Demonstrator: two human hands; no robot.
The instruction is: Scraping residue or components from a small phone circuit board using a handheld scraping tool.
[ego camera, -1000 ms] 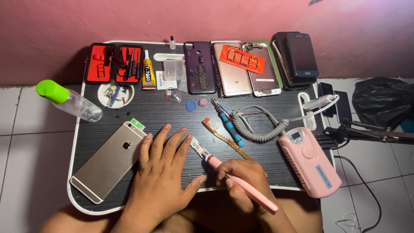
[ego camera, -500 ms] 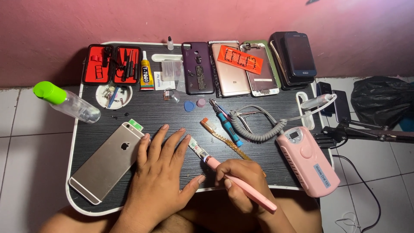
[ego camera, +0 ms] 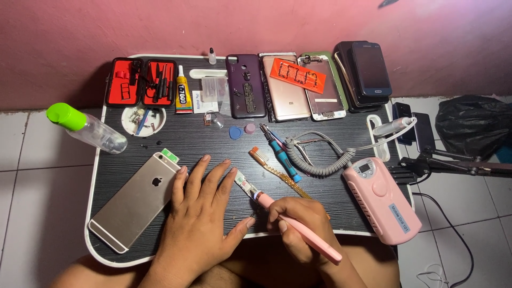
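Observation:
My left hand lies flat and spread on the black lap table, its fingers just right of a gold smartphone that rests face down. My right hand grips a pink pen-shaped tool, held like a pencil. The tool's tip meets a small white and green part on the table between my two hands. A brown toothbrush sits just beyond my right hand.
A pink handheld device with a grey coiled cord sits at right. Along the far edge: a red tool case, a glue tube, several phone bodies. A green-capped bottle overhangs the left rim. A small dish holds parts.
Both hands stay almost where they were. My right hand and the pink tool have shifted slightly; the view has drifted a little.

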